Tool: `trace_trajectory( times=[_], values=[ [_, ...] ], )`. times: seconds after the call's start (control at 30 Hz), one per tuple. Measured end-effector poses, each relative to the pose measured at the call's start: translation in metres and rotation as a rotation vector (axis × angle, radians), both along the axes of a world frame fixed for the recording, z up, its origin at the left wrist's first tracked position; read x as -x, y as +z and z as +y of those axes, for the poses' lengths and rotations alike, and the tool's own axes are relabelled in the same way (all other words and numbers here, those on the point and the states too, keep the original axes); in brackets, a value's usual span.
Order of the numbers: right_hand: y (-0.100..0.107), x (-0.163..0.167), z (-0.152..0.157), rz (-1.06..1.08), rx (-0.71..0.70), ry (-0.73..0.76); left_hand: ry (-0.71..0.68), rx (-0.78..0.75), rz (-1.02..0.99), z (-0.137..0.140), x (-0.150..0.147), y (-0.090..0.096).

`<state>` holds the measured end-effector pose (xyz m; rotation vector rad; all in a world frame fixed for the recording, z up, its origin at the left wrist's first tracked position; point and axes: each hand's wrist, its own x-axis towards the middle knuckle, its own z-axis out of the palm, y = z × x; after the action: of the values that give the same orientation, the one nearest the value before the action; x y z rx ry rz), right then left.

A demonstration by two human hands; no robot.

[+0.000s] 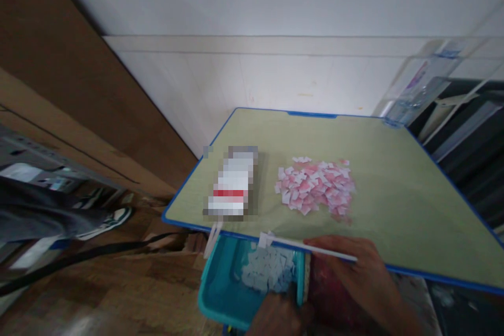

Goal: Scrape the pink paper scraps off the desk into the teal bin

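Note:
My right hand point(360, 268) is closed on a thin white stick point(315, 247), held along the front edge of the table. By the stick's left end is a small white paper piece point(265, 240); whether it is stuck there I cannot tell. My left hand point(277, 315) is low at the front of a teal basket point(220, 294), fingers curled and dark, their contents hidden. Many white paper pieces point(268, 268) lie inside the basket. On the table, a loose heap of pink and white paper pieces point(317, 186) is spread out beyond my right hand.
The pale green table point(394, 178) has a blue rim and stands against a white wall. A blurred-out white and red object point(232, 184) lies on its left. A clear bottle point(409, 100) stands at the back right corner. Another person's leg point(51, 215) shows at left.

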<state>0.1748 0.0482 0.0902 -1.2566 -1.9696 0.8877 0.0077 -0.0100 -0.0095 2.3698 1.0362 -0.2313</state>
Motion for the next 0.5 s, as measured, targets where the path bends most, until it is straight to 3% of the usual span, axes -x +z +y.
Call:
trace_trajectory(
  times=[0.13,0.33,0.5],
  values=[
    [-0.004,0.001,-0.002,-0.003,-0.005,-0.119,-0.016,0.005,0.015,-0.001,0.000,0.000],
    [-0.008,0.002,-0.010,0.038,0.044,-0.032,0.000,-0.067,-0.044,-0.009,0.003,-0.015],
    [-0.012,-0.035,-0.017,-0.035,-0.046,-0.218,0.001,-0.037,-0.010,-0.008,0.003,-0.010]
  ],
)
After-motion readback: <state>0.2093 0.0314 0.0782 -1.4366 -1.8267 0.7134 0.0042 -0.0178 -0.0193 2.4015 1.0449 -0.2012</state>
